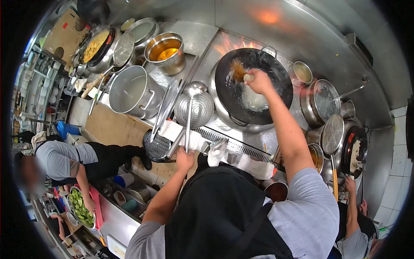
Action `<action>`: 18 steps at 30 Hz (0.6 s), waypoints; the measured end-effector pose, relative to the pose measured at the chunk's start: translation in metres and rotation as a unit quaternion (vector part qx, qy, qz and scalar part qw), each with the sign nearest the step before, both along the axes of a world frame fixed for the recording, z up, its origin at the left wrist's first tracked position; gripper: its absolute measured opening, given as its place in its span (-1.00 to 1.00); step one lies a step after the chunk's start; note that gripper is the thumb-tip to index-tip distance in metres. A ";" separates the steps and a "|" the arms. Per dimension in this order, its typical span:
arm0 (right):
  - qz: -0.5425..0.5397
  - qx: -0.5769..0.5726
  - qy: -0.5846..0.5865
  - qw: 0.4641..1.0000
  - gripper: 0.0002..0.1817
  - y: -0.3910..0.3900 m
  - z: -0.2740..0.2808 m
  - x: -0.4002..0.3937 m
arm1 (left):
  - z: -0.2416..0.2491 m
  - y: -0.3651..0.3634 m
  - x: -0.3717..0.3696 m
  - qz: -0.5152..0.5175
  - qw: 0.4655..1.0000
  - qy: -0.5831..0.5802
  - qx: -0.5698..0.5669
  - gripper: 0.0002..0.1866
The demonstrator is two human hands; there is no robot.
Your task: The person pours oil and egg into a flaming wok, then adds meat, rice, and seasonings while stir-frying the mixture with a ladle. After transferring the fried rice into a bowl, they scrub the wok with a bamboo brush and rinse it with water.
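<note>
A large black wok sits over the burner, with flames rising behind its far rim and water foaming inside. My right hand is closed around the pale handle of a wok brush, whose brown bristles touch the wok's inner wall. Down by the stove's front edge, my left hand grips the long handle of a ladle. The ladle's bowl lies over a round perforated strainer, left of the wok. White cloths rest along the front rail.
Left stand a big steel pot and a pot of yellow oil. Right are water pots, a mesh skimmer and another wok with a co-worker's hands nearby. Another co-worker handles a bowl of greens.
</note>
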State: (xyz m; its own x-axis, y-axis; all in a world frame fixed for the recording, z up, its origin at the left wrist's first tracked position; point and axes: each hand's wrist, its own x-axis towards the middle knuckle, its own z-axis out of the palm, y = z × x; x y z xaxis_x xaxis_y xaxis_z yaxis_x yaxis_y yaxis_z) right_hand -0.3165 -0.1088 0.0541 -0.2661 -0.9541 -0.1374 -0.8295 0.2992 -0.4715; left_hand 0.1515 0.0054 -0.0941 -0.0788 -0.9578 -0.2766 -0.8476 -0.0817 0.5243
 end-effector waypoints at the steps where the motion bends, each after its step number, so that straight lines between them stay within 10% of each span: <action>1: -0.105 -0.093 0.013 0.990 -0.48 -0.005 -0.002 0.016 | 0.008 -0.003 -0.001 0.000 1.000 0.001 -0.003 -0.40; 7: 0.282 0.119 0.065 0.950 -0.44 0.056 0.115 0.051 | 0.041 0.006 0.012 -0.027 0.995 0.050 -0.082 -0.35; 11: 0.236 0.170 -0.011 0.957 -0.41 0.005 0.062 -0.004 | 0.063 0.013 0.011 -0.048 0.990 0.130 -0.038 -0.41; 13: -0.054 -0.045 0.013 0.997 -0.44 -0.016 -0.001 -0.014 | 0.080 0.014 0.003 -0.032 0.990 0.140 0.015 -0.43; 18: 0.141 0.020 0.053 0.988 -0.43 0.032 0.050 0.077 | 0.096 0.011 0.001 -0.060 0.979 0.187 0.046 -0.48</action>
State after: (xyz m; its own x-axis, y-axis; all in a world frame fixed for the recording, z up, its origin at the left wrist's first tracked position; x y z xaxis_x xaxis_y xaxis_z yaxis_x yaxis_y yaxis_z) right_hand -0.2398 -0.0770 0.1042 -0.0053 -0.9868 -0.1618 -0.9267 0.0657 -0.3701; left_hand 0.1521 0.0167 0.0016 -0.3021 -0.9077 -0.2910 -0.6041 -0.0539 0.7951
